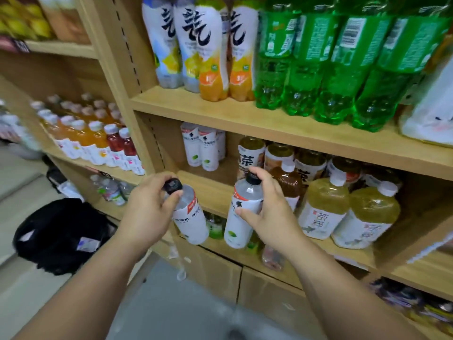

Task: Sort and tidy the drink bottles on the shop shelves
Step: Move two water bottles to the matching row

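- The middle shelf [208, 190] is my landmark. Its left end shows bare board, and a few matching white bottles [203, 148] stand at the back of it.
- Big tea bottles [323, 207] crowd the right part of that shelf. I judge the bare left end to be the slot for what I carry.
- The left bottle [191, 222] hangs in front of the shelf's front edge, tilted with its cap leaning left. The right bottle [241, 217] is nearly upright, just before the same edge and close beside the tea bottles.
- Both look filled, so I expect moderate weight. The thin plastic walls should give under a squeeze, and the smooth sleeve labels may slip. The stiff neck and shoulder are the safest hold.
- My left hand [149, 207] has thumb and fingers curled round its bottle's neck, right under the cap, with the forearm rising from below the shelf.
- My right hand [267, 207] wraps its bottle's shoulder from the right side, with the thumb across the label.
- The black caps [172, 185] look seated, though I cannot tell how tightly.
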The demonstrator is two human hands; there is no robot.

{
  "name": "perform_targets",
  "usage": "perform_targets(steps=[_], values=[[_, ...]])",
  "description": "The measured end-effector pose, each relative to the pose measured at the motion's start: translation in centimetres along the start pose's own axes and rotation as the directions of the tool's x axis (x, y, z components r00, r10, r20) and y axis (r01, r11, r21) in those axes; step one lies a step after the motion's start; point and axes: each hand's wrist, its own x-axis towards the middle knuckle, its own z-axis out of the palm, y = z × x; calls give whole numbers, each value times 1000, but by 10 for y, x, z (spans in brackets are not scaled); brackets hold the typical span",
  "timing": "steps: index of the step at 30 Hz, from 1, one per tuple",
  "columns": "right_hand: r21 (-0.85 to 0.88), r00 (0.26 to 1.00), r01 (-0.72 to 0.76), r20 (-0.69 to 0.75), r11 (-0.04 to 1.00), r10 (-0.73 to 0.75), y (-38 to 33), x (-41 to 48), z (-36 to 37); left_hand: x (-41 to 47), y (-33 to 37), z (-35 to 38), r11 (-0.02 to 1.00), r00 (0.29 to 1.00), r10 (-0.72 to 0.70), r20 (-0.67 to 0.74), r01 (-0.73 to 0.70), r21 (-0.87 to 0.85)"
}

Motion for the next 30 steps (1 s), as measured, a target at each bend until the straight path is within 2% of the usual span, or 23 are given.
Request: perform_targets(steps=[4, 7, 12, 14, 16, 18, 20, 23, 27, 30], values=[[10, 996, 59, 66, 998, -59, 0, 57, 24, 35, -17, 4, 999, 998, -49, -39, 49, 2], [-4, 992, 31, 123, 1000, -30, 4, 94, 34, 59, -25, 8, 996, 996, -88, -29, 88, 3], [-3, 987, 1, 163, 1000, -1, 15, 136, 49, 95, -42, 14, 995, 998, -59, -25, 61, 77], [0, 973, -58, 222, 998, 57, 20, 144, 56, 108, -49, 19, 994, 998, -63, -12, 63, 87], [-44, 946, -172, 273, 984, 177, 25, 151, 65, 121, -58, 25, 994, 999, -53, 11, 52, 99], [-86, 916, -271, 284, 959, 285, 24, 155, 72, 135, -69, 30, 994, 999, -24, 31, 20, 110], [-71, 910, -303, 273, 950, 311, 19, 158, 76, 150, -81, 35, 993, 998, 10, 58, -17, 117], [-60, 919, -315, 230, 947, 320, 11, 163, 82, 173, -97, 40, 986, 992, 77, 99, -91, 142], [-69, 959, -238, 141, 969, 246, 11, 168, 98, 202, -115, 46, 952, 968, 138, 208, -187, 240], [-2, 964, -257, 74, 966, 257, 16, 165, 110, 212, -118, 47, 900, 919, 307, 248, -365, 237]])
